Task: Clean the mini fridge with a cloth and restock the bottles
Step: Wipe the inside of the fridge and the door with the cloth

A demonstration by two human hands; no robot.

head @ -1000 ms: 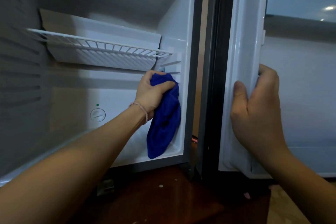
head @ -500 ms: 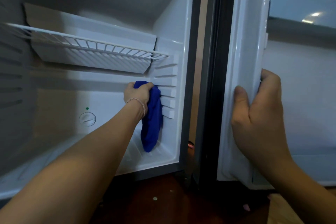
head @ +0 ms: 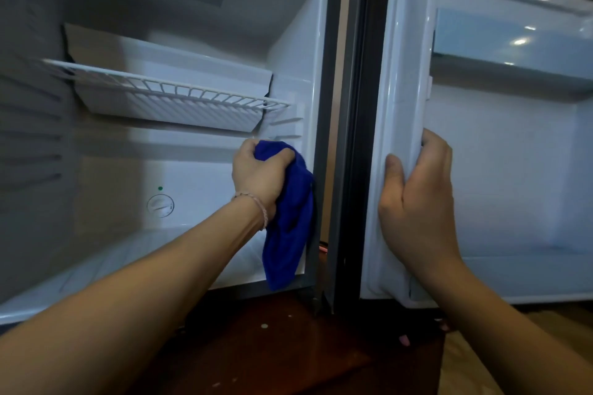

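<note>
The mini fridge (head: 199, 157) stands open with a white interior and no bottles in sight. My left hand (head: 258, 175) reaches inside and grips a bunched blue cloth (head: 290, 224) against the right inner wall, just below the wire shelf (head: 179, 90). The cloth's loose end hangs down to the fridge's bottom front edge. My right hand (head: 417, 212) grips the inner edge of the open fridge door (head: 500, 151), thumb on the near face and fingers wrapped behind the rim.
A round thermostat dial (head: 160, 205) sits on the back wall. The door carries a shelf bar (head: 513, 74) near its top. Dark brown wood (head: 272, 346) lies below the fridge, with lighter floor at the bottom right.
My left hand and the cloth moved back and deeper along the right wall, then returned forward and up to just under the wire shelf. My right hand stays on the door.
</note>
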